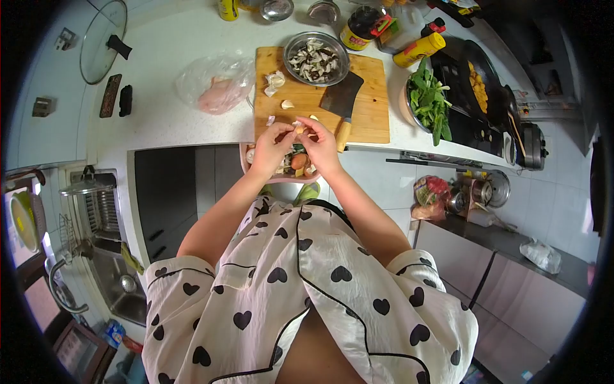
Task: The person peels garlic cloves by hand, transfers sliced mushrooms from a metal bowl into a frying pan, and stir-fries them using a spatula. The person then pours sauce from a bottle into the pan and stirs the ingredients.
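Observation:
Fingertips together, my left hand (272, 147) and my right hand (322, 146) pinch a small garlic clove (299, 129) at the front edge of the wooden cutting board (375, 114). Right below them is a pink bin (254, 176) with peels, eggshells and scraps. On the board lie a broken garlic bulb (275, 80), a loose clove (287, 104) and bits of skin. A cleaver (341, 97) rests to the right, its wooden handle towards me. Behind it a metal bowl (289, 72) holds chopped dark-and-white pieces.
A plastic bag with pink meat (217, 96) sits left of the board. To the right are a bowl of leafy greens (428, 96) and a wok (489, 70) with yellow food on the stove. Bottles (359, 29) line the back. A sink (125, 291) is far left.

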Demonstrator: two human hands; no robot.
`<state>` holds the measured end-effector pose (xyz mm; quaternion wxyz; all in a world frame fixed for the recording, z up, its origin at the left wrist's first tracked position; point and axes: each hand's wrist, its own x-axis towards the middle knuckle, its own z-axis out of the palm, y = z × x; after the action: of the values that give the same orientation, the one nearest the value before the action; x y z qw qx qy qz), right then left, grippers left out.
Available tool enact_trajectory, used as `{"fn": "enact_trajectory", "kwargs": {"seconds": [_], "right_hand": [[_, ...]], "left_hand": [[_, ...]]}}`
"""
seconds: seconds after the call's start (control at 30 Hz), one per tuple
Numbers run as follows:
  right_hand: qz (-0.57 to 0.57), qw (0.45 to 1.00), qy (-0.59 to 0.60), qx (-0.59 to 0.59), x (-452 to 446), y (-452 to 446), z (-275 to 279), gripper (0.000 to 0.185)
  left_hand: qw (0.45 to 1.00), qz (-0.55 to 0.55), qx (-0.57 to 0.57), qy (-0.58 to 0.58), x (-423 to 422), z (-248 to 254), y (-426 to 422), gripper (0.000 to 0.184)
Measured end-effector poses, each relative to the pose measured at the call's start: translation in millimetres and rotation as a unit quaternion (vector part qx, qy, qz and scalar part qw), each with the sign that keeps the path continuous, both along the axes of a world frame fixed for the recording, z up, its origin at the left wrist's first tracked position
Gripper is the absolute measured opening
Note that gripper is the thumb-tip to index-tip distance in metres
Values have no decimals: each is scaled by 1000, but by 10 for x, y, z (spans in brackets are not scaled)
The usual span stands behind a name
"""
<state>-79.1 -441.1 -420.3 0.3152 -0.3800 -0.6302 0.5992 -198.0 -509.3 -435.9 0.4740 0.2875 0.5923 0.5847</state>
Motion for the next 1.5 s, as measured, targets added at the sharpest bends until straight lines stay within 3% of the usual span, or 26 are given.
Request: {"fn": "enact_trajectory", "kwargs": {"seconds": [0.07,0.1,0.17,0.27,0.8,1.3,1.4,1.5], "right_hand": [[-11,997,20,-78,45,-14,-29,29],[-15,993,30,-117,57,-25,-14,29],[-14,997,-19,-76,120,-38,32,28],[-23,998,-54,14,173,-85,55,26],[-18,945,-154,288,277,-146,236,20],[-21,943,-174,283,216,-140,255,22],[-24,960,-140,241,218,-117,195,21],[-32,997,-58,31,197,-82,88,19]], "left_hand": [[999,11,-17,-50,42,62,0,12],[1000,10,9,11,53,52,-2,12],[989,11,59,132,67,23,-13,12],[981,20,34,189,92,177,-23,12],[992,-32,-11,121,181,187,-46,16],[971,17,4,237,241,296,-4,12],[978,12,-3,210,180,291,13,13],[985,20,-8,173,141,159,52,12]]}}
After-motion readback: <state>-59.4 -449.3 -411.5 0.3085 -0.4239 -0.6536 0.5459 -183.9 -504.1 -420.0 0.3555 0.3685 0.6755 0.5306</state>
